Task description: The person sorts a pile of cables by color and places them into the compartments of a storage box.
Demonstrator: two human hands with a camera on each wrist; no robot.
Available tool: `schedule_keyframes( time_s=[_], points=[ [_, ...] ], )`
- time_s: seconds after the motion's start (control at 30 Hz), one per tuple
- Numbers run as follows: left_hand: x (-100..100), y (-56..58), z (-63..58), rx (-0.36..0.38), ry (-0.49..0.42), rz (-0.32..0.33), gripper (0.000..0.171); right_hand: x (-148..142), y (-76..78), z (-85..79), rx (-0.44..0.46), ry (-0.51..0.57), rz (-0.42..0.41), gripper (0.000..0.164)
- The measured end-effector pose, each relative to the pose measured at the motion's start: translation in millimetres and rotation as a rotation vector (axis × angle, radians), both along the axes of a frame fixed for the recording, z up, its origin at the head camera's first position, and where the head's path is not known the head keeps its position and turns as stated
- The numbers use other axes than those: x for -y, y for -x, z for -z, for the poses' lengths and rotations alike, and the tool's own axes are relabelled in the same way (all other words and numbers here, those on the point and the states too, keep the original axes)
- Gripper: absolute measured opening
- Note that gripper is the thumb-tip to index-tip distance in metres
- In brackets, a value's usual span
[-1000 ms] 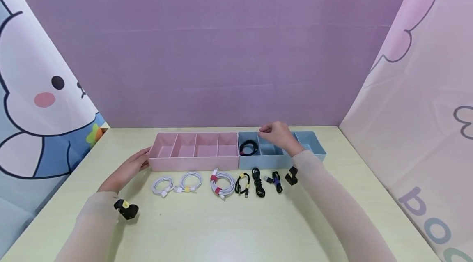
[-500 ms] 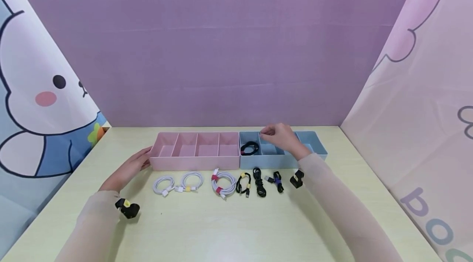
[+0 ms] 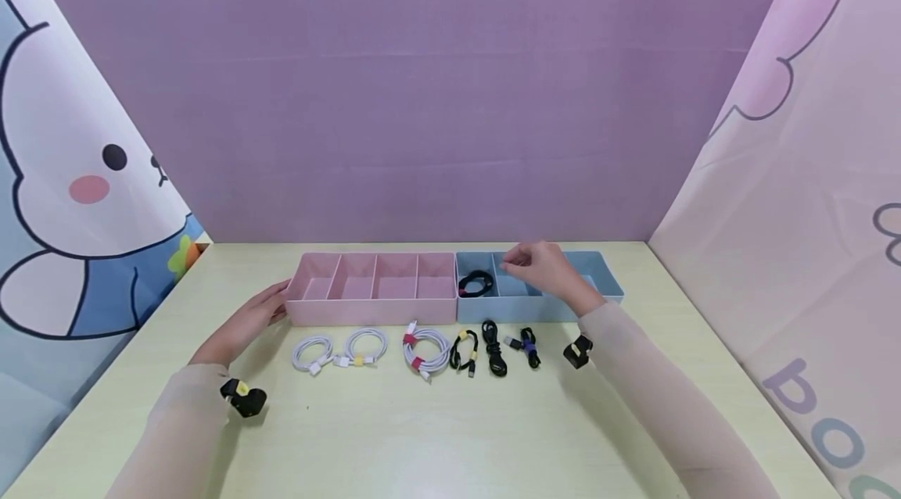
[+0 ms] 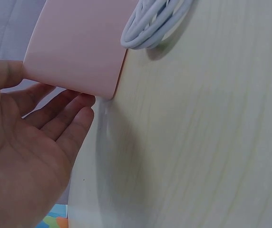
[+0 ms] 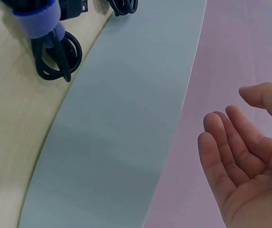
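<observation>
Cables, several banded, likely against tangling, lay coiled in a row on our tabletop, just in front of the pink box and blue box; one black coil sat in the blue box's leftmost compartment. Over that box our right hand hung empty, loosely bent. Our left hand rested, relaxed, against the pink box's end, to steady it, we judged.

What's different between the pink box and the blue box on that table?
The blue box holds a coiled black cable; the pink box shows none. The left hand touches the pink box, while the right hand seems to hover above the blue box. Both have compartments and stand on the table.
</observation>
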State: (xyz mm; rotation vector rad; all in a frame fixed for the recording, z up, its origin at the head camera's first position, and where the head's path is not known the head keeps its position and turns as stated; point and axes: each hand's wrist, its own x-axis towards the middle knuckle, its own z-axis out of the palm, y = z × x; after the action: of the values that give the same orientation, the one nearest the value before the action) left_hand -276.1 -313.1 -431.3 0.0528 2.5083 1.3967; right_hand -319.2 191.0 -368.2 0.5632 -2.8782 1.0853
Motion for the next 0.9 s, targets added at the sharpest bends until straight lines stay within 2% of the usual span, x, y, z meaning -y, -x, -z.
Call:
schedule_keyframes(
  time_s=[0.2,0.43,0.9],
  points=[
    [-0.5,-0.1,0.3,-0.005,-0.004,0.006,0.079,-3.1,-9.0,-2.4,0.026,-0.002,0.001,0.028],
    [1.7,2.4,3.1,-0.018,-0.011,0.008,0.082,-4.4,-17.6,-6.8,0.011,-0.015,-0.012,0.028],
    [0.6,1.0,2.2,-0.006,0.002,0.005,0.081,-15.7,-28.8,-4.2,-0.005,-0.025,-0.024,0.026]
  ],
)
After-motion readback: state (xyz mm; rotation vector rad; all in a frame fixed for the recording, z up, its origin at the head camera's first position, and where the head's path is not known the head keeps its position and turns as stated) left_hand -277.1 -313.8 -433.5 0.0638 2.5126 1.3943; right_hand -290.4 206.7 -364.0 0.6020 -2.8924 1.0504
